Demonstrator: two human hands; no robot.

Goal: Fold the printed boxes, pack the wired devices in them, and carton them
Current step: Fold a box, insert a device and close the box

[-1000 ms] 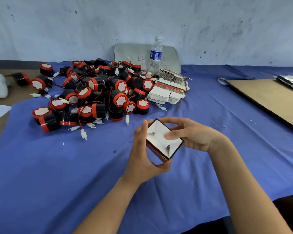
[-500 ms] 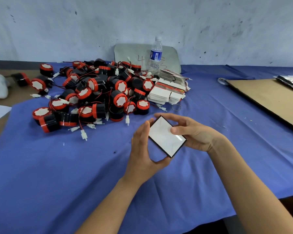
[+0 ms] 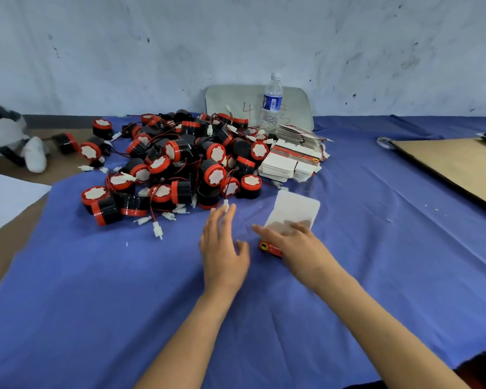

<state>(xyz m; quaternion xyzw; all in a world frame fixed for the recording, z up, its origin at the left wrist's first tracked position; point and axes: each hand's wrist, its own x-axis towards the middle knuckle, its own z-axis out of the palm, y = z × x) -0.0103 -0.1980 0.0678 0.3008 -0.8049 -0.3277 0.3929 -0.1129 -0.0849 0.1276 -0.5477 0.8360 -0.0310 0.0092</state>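
Step (my read): box point(image 3: 292, 209) looks folded; next = fetch 1 of the devices point(image 3: 180, 164) & load it.
L hand point(image 3: 223, 248): centre of frame, flat over the blue cloth point(image 3: 124, 290), fingers straight & slightly spread, holds nothing. Fingertips just beside a white connector point(image 3: 226, 204) at the near edge of the heap.
R hand point(image 3: 295, 242): just right of L hand, lies over the box. Motion-blurred, so can't tell if fingers curl round it or only press on it.
Box pos.: centre, right of L hand, low by the cloth. White flap up on the far side, red printed side showing under R palm.
Devices pos.: heaped upper centre-left on the cloth. Black bodies, red caps, thin wires w/ white plugs.
Do it well: take a unit from the near edge, not mid-heap, since the wires look tangled. Lift by the body, not the wire. Shake it free before pulling away. R hand should keep the box mouth open & steady. Tuck wire + plug inside before closing the flap.
Risk: a snagged wire could drag neighbours off the heap.
Counts: folded box 1. Devices several dozen by my est.; they overlap, so no exact no., + 1 stray at upper left off the cloth. Flat blanks point(image 3: 289, 164) in 2–3 stacks right of the heap, sheet no. can't tell. Bottle point(image 3: 272, 102) 1. Cardboard sheet point(image 3: 460, 169) 1, right edge. Tape roll point(image 3: 385, 143) 1. Plush toy point(image 3: 9, 138) 1, far left.
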